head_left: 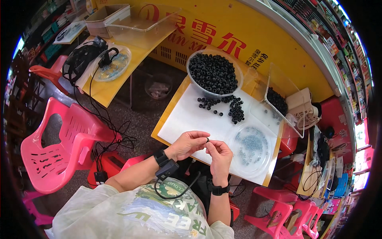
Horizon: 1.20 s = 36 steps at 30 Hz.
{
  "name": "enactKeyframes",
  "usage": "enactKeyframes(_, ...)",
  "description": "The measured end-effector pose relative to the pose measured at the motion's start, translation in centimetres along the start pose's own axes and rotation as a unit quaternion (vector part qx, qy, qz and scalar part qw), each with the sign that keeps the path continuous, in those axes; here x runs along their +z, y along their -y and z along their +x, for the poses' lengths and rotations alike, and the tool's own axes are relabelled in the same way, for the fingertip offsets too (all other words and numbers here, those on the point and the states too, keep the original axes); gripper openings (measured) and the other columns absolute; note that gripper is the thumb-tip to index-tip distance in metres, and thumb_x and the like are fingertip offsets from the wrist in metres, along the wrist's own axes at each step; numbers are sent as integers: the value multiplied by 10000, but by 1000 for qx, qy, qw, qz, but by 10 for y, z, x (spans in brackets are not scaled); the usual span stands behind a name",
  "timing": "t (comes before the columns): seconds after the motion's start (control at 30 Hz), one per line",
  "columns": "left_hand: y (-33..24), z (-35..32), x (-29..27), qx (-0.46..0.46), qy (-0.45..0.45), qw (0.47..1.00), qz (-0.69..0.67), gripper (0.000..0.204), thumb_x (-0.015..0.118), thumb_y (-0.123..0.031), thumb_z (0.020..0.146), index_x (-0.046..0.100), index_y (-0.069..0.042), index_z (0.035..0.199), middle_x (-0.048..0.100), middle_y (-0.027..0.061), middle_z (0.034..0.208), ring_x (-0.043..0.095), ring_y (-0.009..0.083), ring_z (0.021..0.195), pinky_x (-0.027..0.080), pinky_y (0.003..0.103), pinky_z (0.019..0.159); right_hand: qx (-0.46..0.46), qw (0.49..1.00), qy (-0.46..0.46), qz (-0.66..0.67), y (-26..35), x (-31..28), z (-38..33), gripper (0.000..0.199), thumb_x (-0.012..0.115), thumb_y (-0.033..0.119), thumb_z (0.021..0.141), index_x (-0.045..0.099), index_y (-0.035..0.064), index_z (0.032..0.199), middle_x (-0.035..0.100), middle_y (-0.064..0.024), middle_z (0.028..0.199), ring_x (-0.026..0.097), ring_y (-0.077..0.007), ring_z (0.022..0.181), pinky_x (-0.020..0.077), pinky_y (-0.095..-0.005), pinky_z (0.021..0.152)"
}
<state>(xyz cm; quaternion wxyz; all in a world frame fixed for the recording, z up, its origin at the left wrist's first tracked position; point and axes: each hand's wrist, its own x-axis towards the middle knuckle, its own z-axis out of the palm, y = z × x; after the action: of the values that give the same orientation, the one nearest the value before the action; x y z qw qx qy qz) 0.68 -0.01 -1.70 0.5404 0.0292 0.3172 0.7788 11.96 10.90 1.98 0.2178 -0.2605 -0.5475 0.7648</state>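
Note:
Over the near edge of the white-topped table (181, 115), my left hand (186, 145) pinches a small black part (207, 140) between thumb and fingertips. My right hand (220, 156) meets it there, thumb and forefinger closed at the same part; whether they hold anything else is too small to see. Beyond my hands a clear round tub (190, 75) is heaped with black bead-like parts (213, 71) that have holes. More loose black parts (236, 111) lie in front of it. To the right sits a clear shallow dish (267, 159) with many tiny pale-blue pieces (251, 143).
A tilted clear bin (296, 119) holding black parts stands at the table's right, beside a beige bag (301, 103). A pink chair (59, 139) and black cables (109, 135) are at left. Another table (115, 85) carries a dish and cables. Pink stools (278, 207) stand lower right.

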Motion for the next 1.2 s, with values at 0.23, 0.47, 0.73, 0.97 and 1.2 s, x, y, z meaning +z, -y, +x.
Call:
enactKeyframes(0.23,-9,-6,-13,-76,106,991,-14,576,701,-120,907,441,-41,1414,650,8,1046,621,75,874,538,231,765,-74,967,117,-214,9,-11,0,277,724,36,821,707,32,1098,698,-75,1060,617,-150,995,486,-271,800)
enactKeyframes(0.47,-2,-11,-12,-94,124,987,-34,652,717,-155,897,398,-43,1454,646,9,1081,616,66,868,535,222,782,-160,939,120,-279,9,-5,-11,222,687,69,864,698,15,1080,707,-105,1067,628,-234,1025,482,-325,897)
enactKeyframes(0.73,11,-7,-13,-90,83,989,-81,524,565,-272,998,391,-72,1451,618,66,1162,620,106,946,544,255,852,-34,957,128,-257,15,-19,8,219,693,55,861,701,-5,1071,712,-75,1039,636,-155,969,494,-304,867)
enactKeyframes(0.97,6,2,-15,-113,71,985,-111,481,377,-387,1058,395,-62,1412,570,150,1276,619,201,1075,534,328,937,-142,989,-4,33,116,-69,113,472,635,77,936,480,-66,1358,644,-116,1179,602,-134,1066,482,-259,883)
enactKeyframes(1.2,14,5,-23,-84,56,987,-126,349,479,-244,1037,491,-36,1317,617,131,1196,625,203,1067,530,325,936,-216,820,7,-530,28,-38,126,262,689,133,857,704,25,1095,705,-128,968,675,-225,797,526,-339,705)
